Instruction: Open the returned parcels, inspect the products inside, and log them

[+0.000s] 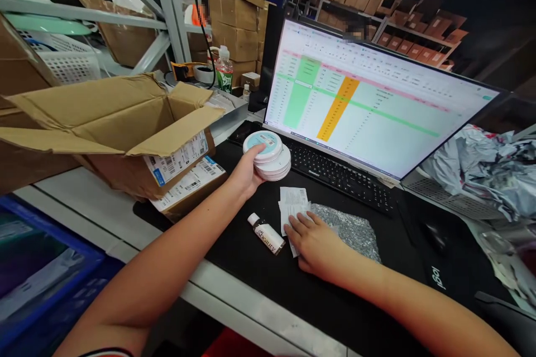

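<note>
My left hand (pixel 247 173) grips a short stack of round white flat containers (pixel 274 163) at its left side, thumb on the pale-blue label of the top one. The stack is held above the black desk mat, in front of the keyboard. My right hand (pixel 315 241) lies with fingers apart on white printed slips (pixel 293 198). A clear bubble-wrap package (pixel 349 227) is beside it, partly behind the hand and wrist. Between both hands a small bottle (pixel 267 236) with a white cap and a "beauty" label rests on its side.
An open cardboard box (pixel 113 114) and a labelled carton (pixel 192 187) stand at left. A monitor (pixel 368 100) showing a spreadsheet rises behind the keyboard (pixel 335 173). At right are a mouse (pixel 433 234) and a basket of grey plastic bags (pixel 481 170). A blue crate (pixel 79 284) sits below left.
</note>
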Motion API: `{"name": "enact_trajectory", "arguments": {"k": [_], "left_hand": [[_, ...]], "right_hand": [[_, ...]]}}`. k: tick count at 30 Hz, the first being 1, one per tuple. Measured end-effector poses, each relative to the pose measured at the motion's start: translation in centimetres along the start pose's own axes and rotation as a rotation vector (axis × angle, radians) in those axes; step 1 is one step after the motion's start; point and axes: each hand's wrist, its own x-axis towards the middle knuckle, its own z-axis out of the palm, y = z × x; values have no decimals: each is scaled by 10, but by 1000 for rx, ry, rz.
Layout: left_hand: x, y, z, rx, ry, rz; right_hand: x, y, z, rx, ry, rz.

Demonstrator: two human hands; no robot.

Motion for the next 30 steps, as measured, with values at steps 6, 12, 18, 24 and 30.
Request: {"name": "enact_trajectory", "arguments": {"k": [6, 12, 18, 24, 30], "left_hand": [[3, -3, -1, 25, 2, -7], [9, -4, -4, -27, 13, 10], [13, -1, -6, -63, 46, 44], [13, 10, -3, -159, 105, 143], [7, 16, 0, -215, 38, 213]], "right_hand": [[13, 4, -9, -93, 79, 7], [20, 38, -33, 130, 179, 297], [24, 30, -47, 300, 736, 420], [41, -23, -34, 91, 294, 157], [47, -60, -22, 111, 313, 239]]}}
